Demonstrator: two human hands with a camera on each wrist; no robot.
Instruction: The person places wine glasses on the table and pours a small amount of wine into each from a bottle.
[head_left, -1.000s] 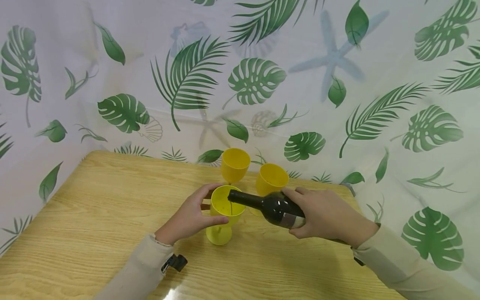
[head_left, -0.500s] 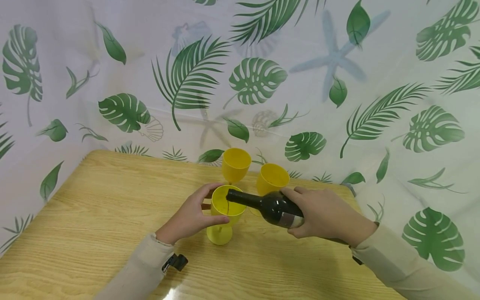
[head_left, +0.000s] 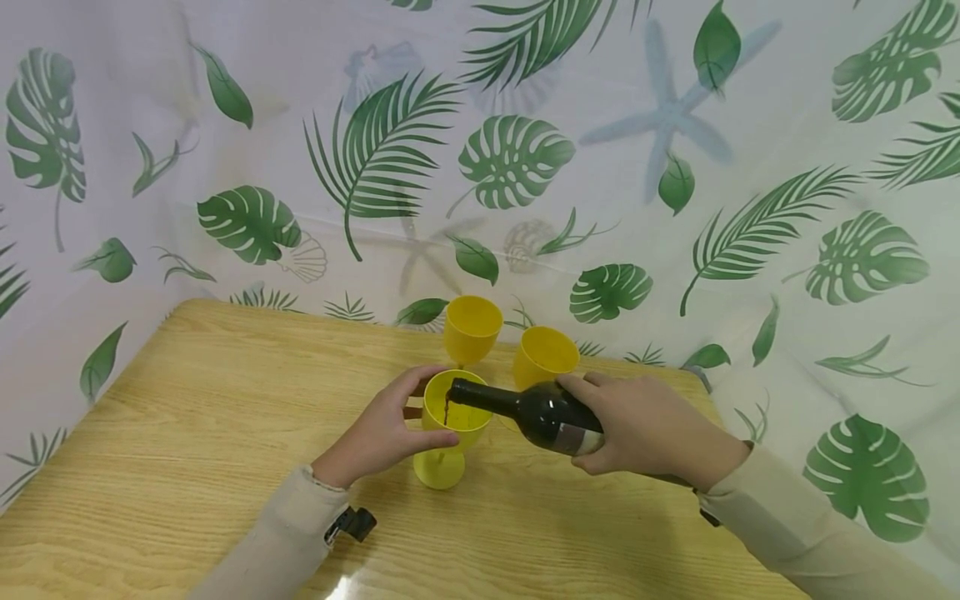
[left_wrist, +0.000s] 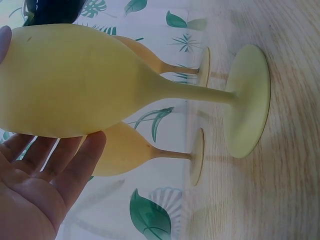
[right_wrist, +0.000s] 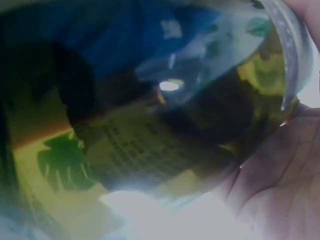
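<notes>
My left hand (head_left: 378, 437) grips the bowl of a yellow goblet (head_left: 468, 418), thumb on the near side and fingers round the far side. The goblet is upright, its foot appearing to rest on the table. In my right hand (head_left: 652, 429) is a dark wine bottle (head_left: 543, 415), held round its body and tilted with the neck pointing left. Its mouth is over the goblet's opening, and a thin dark stream of liquid (head_left: 447, 410) falls inside. In the right wrist view, the bottle's glass (right_wrist: 165, 130) fills most of the frame, beside part of the palm.
Two more yellow goblets stand behind: one at the back (head_left: 471, 333), another to the right (head_left: 543, 354), partly hidden by the bottle and right hand. The wooden table (head_left: 247, 392) meets a leaf-printed cloth (head_left: 517, 217) at the back.
The bottle's mouth has shifted slightly left over the goblet, and the falling stream has moved left with it. My left hand and the goblets stay in place.
</notes>
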